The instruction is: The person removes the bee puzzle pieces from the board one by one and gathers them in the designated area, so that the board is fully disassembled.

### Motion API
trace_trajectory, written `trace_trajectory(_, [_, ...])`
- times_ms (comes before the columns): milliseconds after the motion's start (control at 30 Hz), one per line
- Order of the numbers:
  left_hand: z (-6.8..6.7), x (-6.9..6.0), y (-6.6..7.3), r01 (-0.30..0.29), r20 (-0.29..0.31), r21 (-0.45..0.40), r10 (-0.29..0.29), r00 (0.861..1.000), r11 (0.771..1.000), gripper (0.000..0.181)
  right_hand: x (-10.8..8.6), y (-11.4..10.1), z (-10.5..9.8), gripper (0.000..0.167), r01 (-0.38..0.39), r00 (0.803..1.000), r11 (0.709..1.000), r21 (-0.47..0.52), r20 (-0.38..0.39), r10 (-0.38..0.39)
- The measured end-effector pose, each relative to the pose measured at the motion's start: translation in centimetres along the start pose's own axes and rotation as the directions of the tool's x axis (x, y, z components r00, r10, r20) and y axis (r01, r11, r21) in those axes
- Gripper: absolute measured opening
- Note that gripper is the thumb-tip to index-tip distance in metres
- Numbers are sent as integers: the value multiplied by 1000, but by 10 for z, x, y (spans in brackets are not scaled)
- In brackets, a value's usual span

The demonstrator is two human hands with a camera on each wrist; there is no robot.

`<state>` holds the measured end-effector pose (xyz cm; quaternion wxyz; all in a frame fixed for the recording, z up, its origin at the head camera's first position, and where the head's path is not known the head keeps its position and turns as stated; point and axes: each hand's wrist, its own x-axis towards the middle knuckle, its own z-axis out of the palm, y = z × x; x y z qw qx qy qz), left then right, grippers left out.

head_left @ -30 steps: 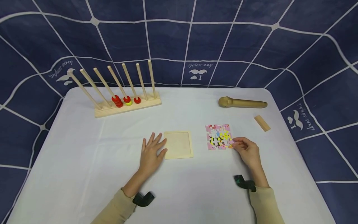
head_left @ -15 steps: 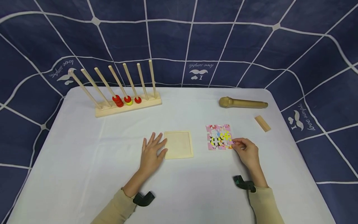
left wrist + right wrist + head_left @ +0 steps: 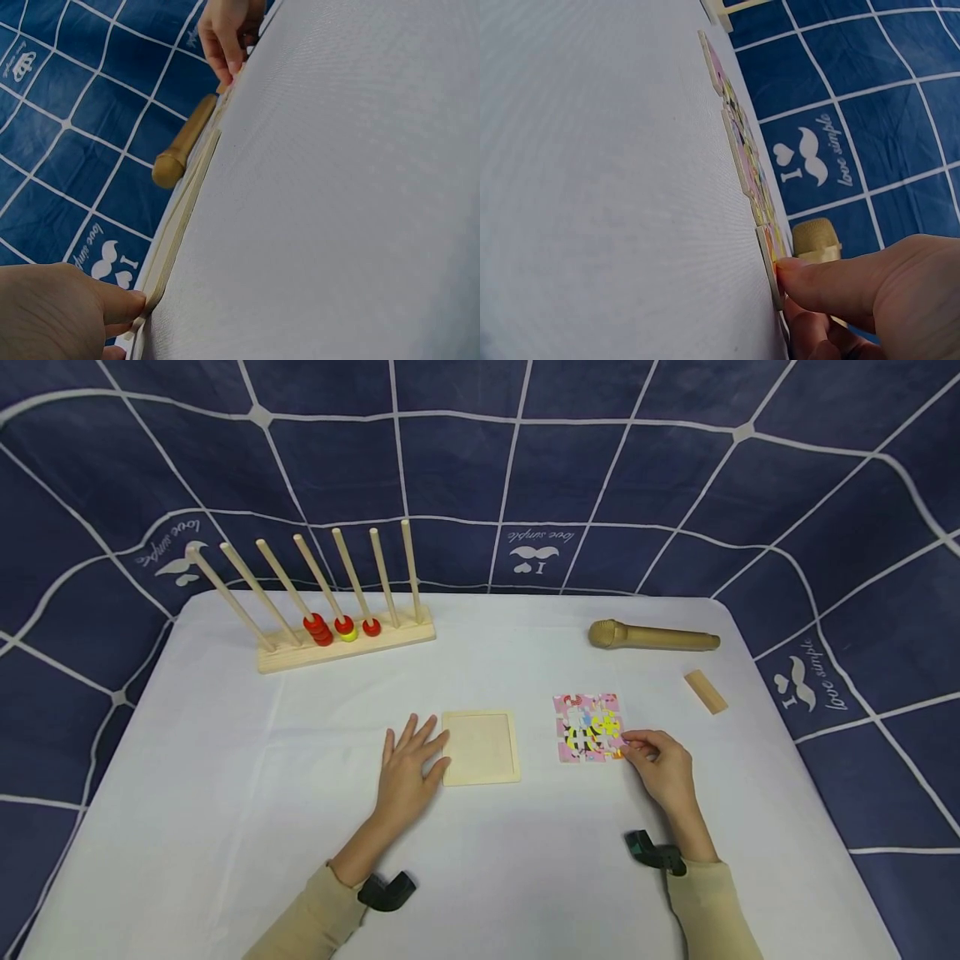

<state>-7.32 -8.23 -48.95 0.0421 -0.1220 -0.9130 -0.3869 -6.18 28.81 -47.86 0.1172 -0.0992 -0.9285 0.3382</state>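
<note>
In the head view, my left hand lies with its fingers spread at the left edge of a shallow wooden puzzle frame. Its thumb and a fingertip touch the rim, and the left wrist view shows the thumb at the frame's near corner. To the right lies a pink and yellow jigsaw puzzle with small gaps between its pieces. My right hand pinches a puzzle piece at the puzzle's right edge. In the right wrist view, the thumb rests on a piece; the other fingers are partly hidden.
A wooden bead rack with several upright pegs and red and yellow beads stands at the back left. A wooden toy microphone lies at the back right, near a small wooden block. A white cloth covers the table.
My right hand has shifted very slightly at the puzzle's right edge, and the pink piece by its fingertips sits closer to the others. My left hand stays at the frame.
</note>
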Motion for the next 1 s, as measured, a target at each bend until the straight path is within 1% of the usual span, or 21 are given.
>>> trace_trajectory(233, [0,1,1,10,12,2,-10,1000,1000,40,0,0,-1,14,-7,1000,1000,-24,6,7])
trace_trajectory(533, [1,0,1,5,3,2,-5,1000,1000,40,-1,-1,-2,13,-11,1000,1000,-26,8,11])
trace_trajectory(700, [0,-1,1,1,-3,4,-1,1000,1000,40,-1,-2,-1,12,-21,1000,1000,-19,-1,21])
trace_trajectory(1000, [-1,1,1,6,3,8,-6,1000,1000,40,0,-2,1,9,-6,1000,1000,-25,-23,5])
